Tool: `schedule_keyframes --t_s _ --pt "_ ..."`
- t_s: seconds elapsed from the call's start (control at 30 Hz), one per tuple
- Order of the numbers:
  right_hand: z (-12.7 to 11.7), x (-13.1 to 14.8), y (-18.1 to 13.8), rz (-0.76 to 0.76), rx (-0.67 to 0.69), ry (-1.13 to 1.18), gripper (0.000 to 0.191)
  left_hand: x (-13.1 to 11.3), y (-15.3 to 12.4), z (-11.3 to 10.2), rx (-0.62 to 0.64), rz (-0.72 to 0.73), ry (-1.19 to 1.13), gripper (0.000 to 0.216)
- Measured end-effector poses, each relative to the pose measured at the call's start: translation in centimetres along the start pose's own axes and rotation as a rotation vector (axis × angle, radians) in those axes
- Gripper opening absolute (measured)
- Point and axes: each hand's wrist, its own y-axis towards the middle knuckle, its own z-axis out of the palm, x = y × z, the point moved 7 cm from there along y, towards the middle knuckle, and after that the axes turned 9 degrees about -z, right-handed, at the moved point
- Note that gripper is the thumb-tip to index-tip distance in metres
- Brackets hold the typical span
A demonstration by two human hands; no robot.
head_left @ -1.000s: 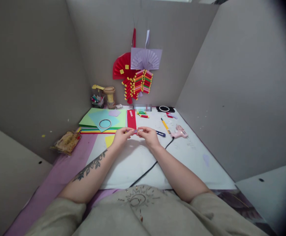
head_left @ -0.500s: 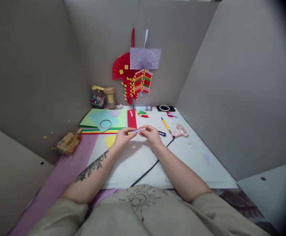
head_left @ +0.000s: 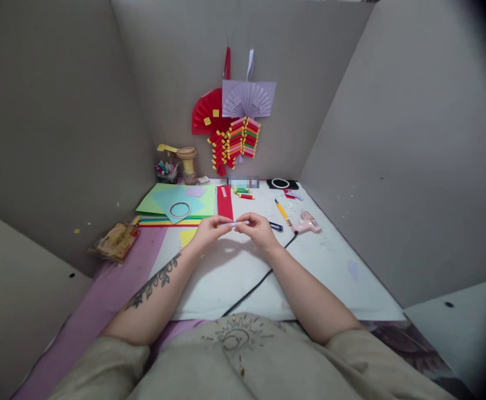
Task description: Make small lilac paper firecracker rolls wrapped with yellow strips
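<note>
Head view: looks down over both forearms to a white surface (head_left: 234, 278) inside a grey-walled booth.
Item held: thin lilac paper roll (head_left: 237, 223), apparently yellow at one end, held crosswise just above the surface and just in front of the long red paper strip (head_left: 224, 204).
Left hand (head_left: 207, 232): fingertips pinched on the roll's left end.
Right hand (head_left: 260, 229): fingertips pinched on the right end, so the roll spans the gap between the hands.
Step, as judged: rolling or tightening the paper into a narrow tube. Whether its loose edge is fixed cannot be told.
Next move calls for: even pressure at both ends, since thin paper springs open and creases easily.
Materials nearby: flat matte card sheets in green and pale blue (head_left: 159, 203) with a tape ring (head_left: 180, 209) on top; pink plastic glue gun (head_left: 306, 223) on a black cord (head_left: 253, 286); yellow-handled craft knife (head_left: 282, 212).
Wall: pleated lilac paper fan (head_left: 248, 99) with strings of small paper tubes (head_left: 237, 141) hanging below it.
</note>
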Motion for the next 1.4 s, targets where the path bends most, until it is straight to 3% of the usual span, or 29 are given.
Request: schedule_keyframes --t_s 0.23,0.33,0.5,0.6,0.8,0.87,1.0,1.13,1.27,1.4 --pt "0.6 0.0 -0.3 0.02 0.028 -0.163 0.02 -1.9 -1.1 0.7 -0.055 0.202 0.555 0.024" --pt "0.5 -0.4 -0.2 0.013 0.035 -0.215 0.022 -1.6 -1.0 0.5 -0.093 0.208 0.592 0.022" --pt "-0.6 -0.8 0.2 -0.019 -0.064 -0.073 0.032 -1.0 -0.4 -0.2 -0.106 0.172 0.387 0.021" --pt "-1.3 0.0 0.2 -0.117 -0.113 -0.159 0.024 -0.6 -0.3 -0.2 -0.074 0.099 0.245 0.026" --pt "-0.5 1.7 0.0 -0.271 0.02 -0.353 0.015 0.0 -0.2 0.2 -0.03 -0.009 0.09 0.029" --pt "-0.1 1.6 0.1 -0.264 0.053 -0.334 0.017 0.4 0.0 0.1 -0.033 -0.035 0.04 0.032" --pt "0.3 0.0 0.0 -0.151 -0.037 -0.113 0.036 1.5 0.8 -0.5 -0.068 -0.127 -0.238 0.041" --pt "3.3 -2.3 -0.6 0.033 0.079 0.061 0.042 2.2 1.2 -0.3 -0.097 -0.173 -0.565 0.044" --pt "4.2 -2.9 -1.0 0.05 0.076 -0.022 0.036 2.6 1.3 -0.1 -0.121 -0.231 -0.71 0.04" --pt "2.0 -3.2 -0.7 0.038 0.14 -0.337 0.039 2.4 1.9 -3.2 -0.258 -0.163 -0.716 0.033"
